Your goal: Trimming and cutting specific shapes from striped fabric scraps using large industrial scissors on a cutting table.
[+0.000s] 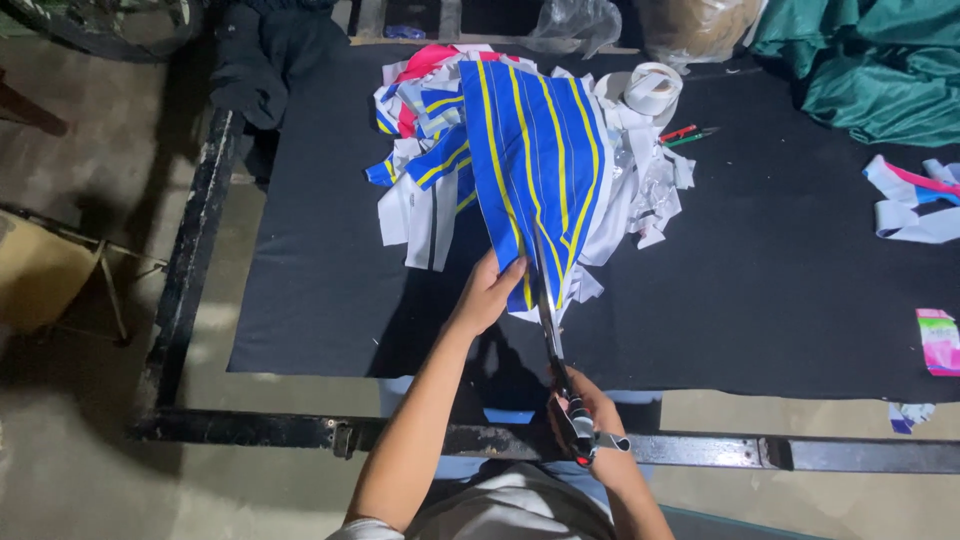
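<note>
My left hand (490,290) grips the near edge of a blue fabric piece with yellow stripes (535,160), lifted over a black table top (780,290). My right hand (590,415) holds large scissors (555,350) by the handles; the blades point away from me into the fabric's lower tip, just right of my left fingers. Under the striped piece lies a pile of white, blue and red fabric offcuts (430,130).
A roll of white tape (652,88) and red and green pens (688,135) lie behind the pile. More offcuts (915,205) and a pink printed scrap (938,340) sit at the right. Green cloth (880,70) is at the far right corner. A black metal frame (300,432) borders the near edge.
</note>
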